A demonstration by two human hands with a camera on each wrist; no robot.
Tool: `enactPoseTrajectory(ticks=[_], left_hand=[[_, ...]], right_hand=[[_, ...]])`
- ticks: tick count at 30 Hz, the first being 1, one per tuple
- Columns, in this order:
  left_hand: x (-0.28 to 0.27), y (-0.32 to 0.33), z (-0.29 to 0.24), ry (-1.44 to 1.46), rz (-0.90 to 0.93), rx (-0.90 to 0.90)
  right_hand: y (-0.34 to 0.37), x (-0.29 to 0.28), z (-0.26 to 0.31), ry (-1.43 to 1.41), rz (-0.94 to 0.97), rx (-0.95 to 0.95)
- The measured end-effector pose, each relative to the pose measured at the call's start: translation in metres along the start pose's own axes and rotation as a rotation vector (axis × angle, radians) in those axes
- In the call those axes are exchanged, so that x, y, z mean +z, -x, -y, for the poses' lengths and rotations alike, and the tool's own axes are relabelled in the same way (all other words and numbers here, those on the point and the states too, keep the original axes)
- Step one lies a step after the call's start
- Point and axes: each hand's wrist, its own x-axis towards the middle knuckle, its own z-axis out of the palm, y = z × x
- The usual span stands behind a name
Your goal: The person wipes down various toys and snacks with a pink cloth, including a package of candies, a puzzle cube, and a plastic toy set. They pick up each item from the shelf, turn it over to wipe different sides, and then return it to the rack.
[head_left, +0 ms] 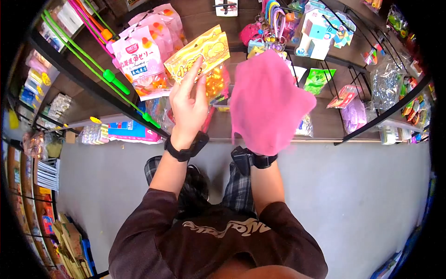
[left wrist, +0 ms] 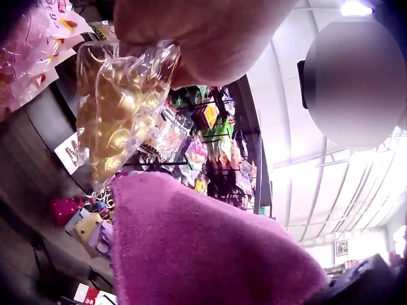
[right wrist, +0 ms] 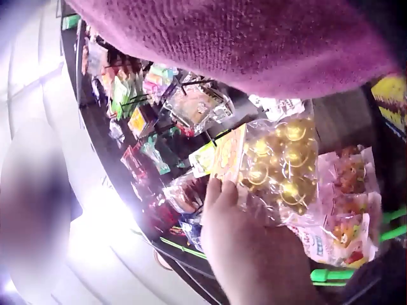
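Observation:
In the head view, my left hand (head_left: 188, 109) pinches the yellow card top of a clear packet (head_left: 197, 59). Golden round pieces (right wrist: 289, 159) fill the packet's clear part. A second yellow card shows right behind the first. A pink cloth (head_left: 269, 100) covers my right hand, hiding its fingers; I cannot tell how they lie under it. In the left wrist view, the packet hangs below my left hand, with the cloth (left wrist: 191, 248) lower down. Just left of my left hand hang pink jelly candy bags (head_left: 139, 60).
Dark shelves with black hooks surround both hands. Keychains (head_left: 274, 28) hang behind the cloth, a green packet (head_left: 319, 80) to its right. Bright green cords (head_left: 83, 56) slant across the left side. Grey floor (head_left: 353, 195) lies below the shelf's front edge.

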Motion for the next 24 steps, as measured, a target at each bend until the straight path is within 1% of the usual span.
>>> enactPoseTrajectory(ticks=[1, 2, 4, 6, 7, 8, 10, 11, 12, 14, 15, 16, 18, 19, 20, 21, 22, 23, 24], left_hand=[[0.002, 0.004, -0.005, 0.081, 0.026, -0.054], [0.008, 0.009, 0.0, 0.054, 0.041, 0.02], [0.017, 0.02, -0.014, 0.059, 0.141, 0.021], [0.026, 0.03, -0.023, 0.269, 0.223, -0.114], [0.022, 0.03, -0.024, 0.208, 0.258, -0.127], [0.021, 0.031, -0.023, 0.202, 0.254, -0.132], [0.016, 0.029, -0.019, 0.25, 0.302, -0.115], [0.01, 0.027, -0.017, 0.292, 0.407, -0.191], [0.004, 0.025, -0.015, 0.281, 0.404, -0.187], [-0.003, 0.022, -0.007, 0.275, 0.468, -0.095], [-0.002, 0.025, 0.001, 0.396, 0.449, -0.174], [-0.002, 0.023, -0.003, 0.394, 0.45, -0.171], [0.003, 0.02, -0.016, 0.763, 0.215, -0.474], [0.009, 0.022, -0.016, 0.868, 0.178, -0.483], [0.01, 0.026, -0.008, 0.869, 0.178, -0.48], [0.012, 0.028, -0.002, 0.748, 0.236, -0.451], [0.012, 0.03, 0.003, 0.629, 0.291, -0.422], [0.013, 0.035, 0.003, 0.637, 0.307, -0.493], [0.014, 0.035, 0.005, 0.641, 0.302, -0.49]], right_hand=[[0.003, -0.003, -0.007, 0.002, -0.01, 0.019], [0.007, -0.007, -0.015, 0.005, -0.018, 0.044], [0.014, -0.016, -0.033, -0.006, -0.027, 0.095], [0.017, -0.032, -0.059, -0.052, -0.028, 0.148], [0.018, -0.039, -0.07, -0.084, -0.022, 0.177], [0.018, -0.045, -0.079, -0.111, -0.022, 0.193], [0.018, -0.034, -0.074, -0.142, -0.013, 0.219], [0.019, -0.029, -0.065, 0.189, 0.016, 0.105], [0.019, -0.013, -0.046, 0.518, 0.044, -0.017], [0.016, 0.01, -0.009, 1.177, 0.089, -0.286], [0.015, 0.013, 0.001, 1.507, 0.103, -0.427], [0.011, 0.003, 0.001, 1.504, 0.101, -0.43], [0.005, -0.015, -0.006, 1.259, 0.114, -0.406], [0.007, -0.016, -0.007, 1.258, 0.113, -0.408], [0.01, -0.015, -0.007, 1.155, 0.039, -0.413], [0.012, -0.014, -0.006, 1.05, -0.031, -0.418], [0.013, -0.015, -0.005, 1.053, -0.027, -0.422], [0.014, -0.018, -0.003, 1.103, 0.005, -0.412], [0.015, -0.022, -0.002, 1.152, 0.04, -0.401]])
